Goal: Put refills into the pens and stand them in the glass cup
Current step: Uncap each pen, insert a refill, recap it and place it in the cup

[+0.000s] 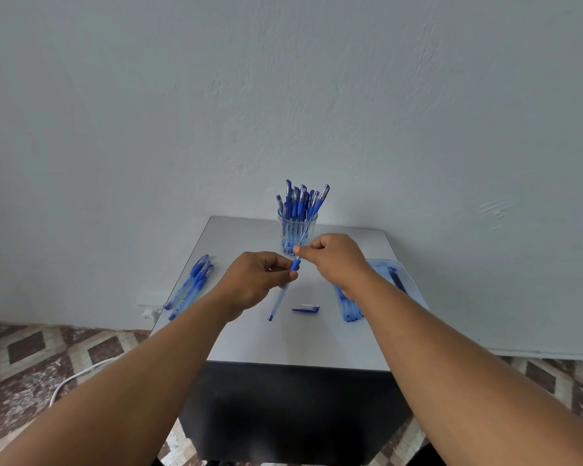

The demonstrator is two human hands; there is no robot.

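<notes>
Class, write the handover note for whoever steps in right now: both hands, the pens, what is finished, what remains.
Left hand pinches the pen barrel below its blue grip.
Right hand pinches the pen's upper end, apparently seating the refill.
Glass cup at the table's back holds many capped pens: done.
Loose cap lies on the table.
Left: pens on the table's left, tray on its right.

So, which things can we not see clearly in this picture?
- Head view: the tray at the right is mostly hidden by the right hand and forearm; its contents cannot be counted.
- The pen held by both hands: its grip is covered by the left hand fingers.
- The cup: the pens inside overlap, too small to count.
</notes>
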